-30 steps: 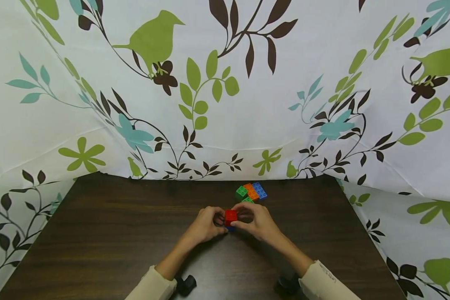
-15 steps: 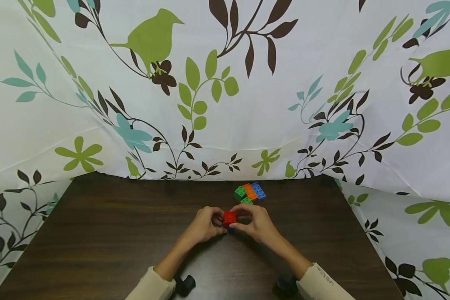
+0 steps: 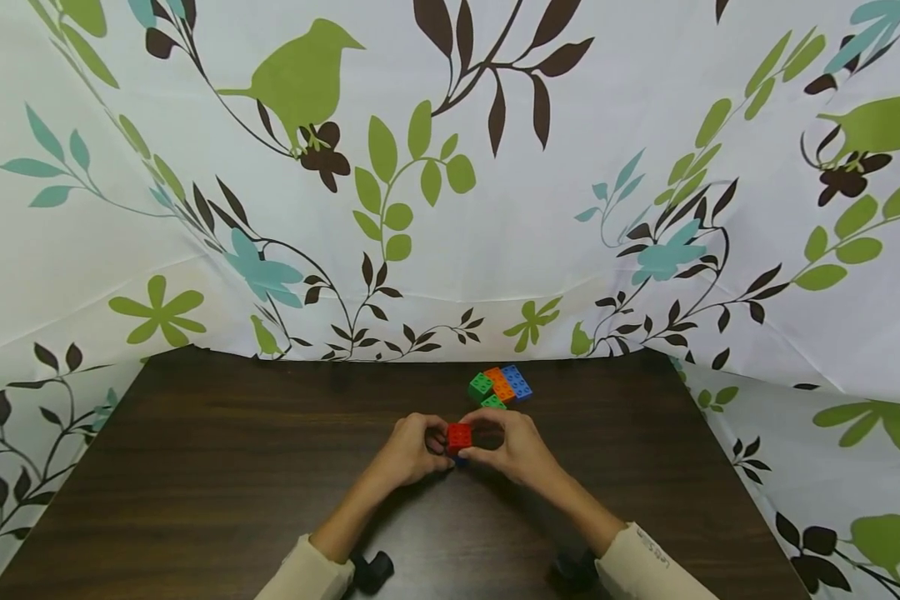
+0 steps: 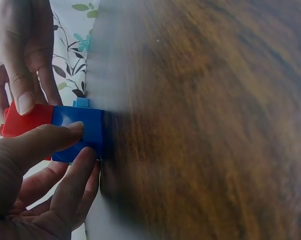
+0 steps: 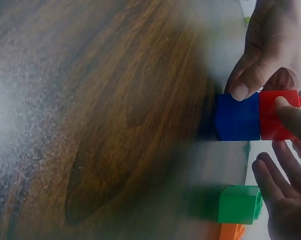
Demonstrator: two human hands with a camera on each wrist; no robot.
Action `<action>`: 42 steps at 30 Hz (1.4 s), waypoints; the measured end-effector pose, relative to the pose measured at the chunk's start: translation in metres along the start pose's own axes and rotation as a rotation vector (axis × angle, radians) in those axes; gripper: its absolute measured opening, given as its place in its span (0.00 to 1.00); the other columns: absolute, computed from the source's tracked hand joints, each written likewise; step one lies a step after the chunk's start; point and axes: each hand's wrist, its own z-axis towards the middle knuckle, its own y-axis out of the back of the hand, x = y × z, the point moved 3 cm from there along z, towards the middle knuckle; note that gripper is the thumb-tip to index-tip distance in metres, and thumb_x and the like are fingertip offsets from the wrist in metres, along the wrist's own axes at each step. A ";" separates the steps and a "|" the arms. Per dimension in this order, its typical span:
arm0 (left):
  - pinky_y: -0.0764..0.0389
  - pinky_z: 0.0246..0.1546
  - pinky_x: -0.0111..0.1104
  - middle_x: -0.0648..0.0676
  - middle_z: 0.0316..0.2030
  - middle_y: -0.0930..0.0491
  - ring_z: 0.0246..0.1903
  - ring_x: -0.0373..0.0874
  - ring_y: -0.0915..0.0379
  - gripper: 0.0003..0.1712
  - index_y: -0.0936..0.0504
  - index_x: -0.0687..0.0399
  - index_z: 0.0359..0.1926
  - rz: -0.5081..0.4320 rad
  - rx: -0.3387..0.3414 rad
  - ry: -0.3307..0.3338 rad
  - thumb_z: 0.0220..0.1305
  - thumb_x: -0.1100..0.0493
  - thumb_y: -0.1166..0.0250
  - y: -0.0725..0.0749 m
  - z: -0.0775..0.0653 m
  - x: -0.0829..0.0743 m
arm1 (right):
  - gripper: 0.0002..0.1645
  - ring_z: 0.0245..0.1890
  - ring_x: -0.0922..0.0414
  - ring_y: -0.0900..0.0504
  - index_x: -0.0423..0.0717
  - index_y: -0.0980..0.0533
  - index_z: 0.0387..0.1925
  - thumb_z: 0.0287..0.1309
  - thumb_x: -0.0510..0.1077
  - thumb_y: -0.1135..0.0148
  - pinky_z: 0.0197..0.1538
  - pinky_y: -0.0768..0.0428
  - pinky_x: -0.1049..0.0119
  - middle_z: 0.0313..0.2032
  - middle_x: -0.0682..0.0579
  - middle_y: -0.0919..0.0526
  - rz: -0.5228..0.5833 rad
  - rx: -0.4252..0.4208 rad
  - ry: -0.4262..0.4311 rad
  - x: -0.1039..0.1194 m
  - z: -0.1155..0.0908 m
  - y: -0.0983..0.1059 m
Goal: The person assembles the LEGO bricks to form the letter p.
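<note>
A red toy building brick [image 3: 459, 436] sits flush on top of a dark blue building brick [image 5: 237, 118], which stands at the dark tabletop. My left hand [image 3: 408, 451] pinches the blue brick, its thumb flat on the near face in the left wrist view. My right hand [image 3: 515, 446] holds the red brick, with the thumb on its side in the right wrist view. From the head view the blue brick [image 3: 461, 459] is mostly hidden beneath the red one.
Behind the hands lie more bricks: a green one [image 3: 480, 385], an orange one [image 3: 501, 385], a lighter blue one [image 3: 517, 381] and a second green one [image 3: 492, 402]. A patterned curtain [image 3: 450, 250] hangs along the far edge of the dark wooden table [image 3: 232, 467].
</note>
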 end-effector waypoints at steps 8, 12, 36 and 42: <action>0.16 0.35 0.26 0.55 0.34 0.14 0.33 0.45 0.15 0.20 0.14 0.64 0.41 0.034 -0.001 -0.007 0.45 0.74 0.19 0.000 -0.001 0.000 | 0.31 0.56 0.42 0.12 0.35 0.20 0.59 0.55 0.37 0.18 0.59 0.12 0.55 0.55 0.40 0.12 0.014 0.038 -0.060 -0.005 0.000 0.012; 0.17 0.35 0.27 0.55 0.34 0.15 0.34 0.45 0.16 0.21 0.15 0.61 0.40 0.049 -0.003 -0.031 0.43 0.74 0.18 0.001 -0.003 0.000 | 0.27 0.53 0.41 0.10 0.35 0.19 0.56 0.56 0.36 0.18 0.56 0.11 0.55 0.51 0.38 0.11 0.003 -0.023 -0.068 -0.009 0.000 0.024; 0.09 0.41 0.36 0.60 0.49 0.13 0.51 0.53 0.17 0.29 0.17 0.63 0.55 -0.030 -0.080 -0.111 0.53 0.65 0.15 0.011 -0.008 -0.024 | 0.21 0.38 0.50 0.13 0.36 0.17 0.52 0.62 0.42 0.21 0.43 0.17 0.66 0.41 0.41 0.11 -0.210 -0.329 -0.305 -0.060 0.012 0.067; 0.11 0.39 0.30 0.56 0.45 0.13 0.47 0.51 0.17 0.22 0.16 0.59 0.49 -0.044 -0.064 -0.105 0.55 0.67 0.17 0.004 -0.007 -0.021 | 0.25 0.44 0.47 0.13 0.37 0.18 0.58 0.64 0.45 0.23 0.50 0.15 0.52 0.48 0.38 0.11 -0.206 -0.295 -0.397 -0.076 0.014 0.067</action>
